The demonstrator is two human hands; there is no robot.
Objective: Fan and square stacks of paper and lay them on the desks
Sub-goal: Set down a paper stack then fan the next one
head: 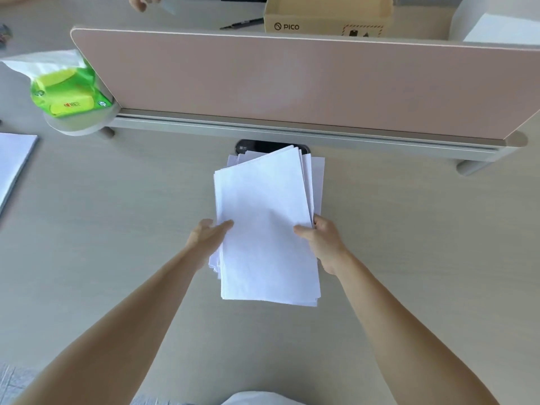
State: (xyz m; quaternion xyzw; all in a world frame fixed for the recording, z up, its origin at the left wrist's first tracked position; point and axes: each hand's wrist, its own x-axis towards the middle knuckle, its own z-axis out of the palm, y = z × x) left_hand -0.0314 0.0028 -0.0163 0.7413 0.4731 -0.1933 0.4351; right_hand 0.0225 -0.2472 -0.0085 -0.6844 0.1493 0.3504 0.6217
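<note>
Between the two hands, over the desk [117, 229], a skewed stack of white paper [266, 223] is pinched at its long edges, left hand [209, 236] and right hand [323, 242] each with thumb on top; the sheets look light, limp and slippery, best gripped mid-edge on both sides.

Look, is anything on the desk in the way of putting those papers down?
Nothing visible is. Both the left hand and right hand grip the paper stack, and the desk around it looks bare. Only a black cable port sits under its far edge.
</note>
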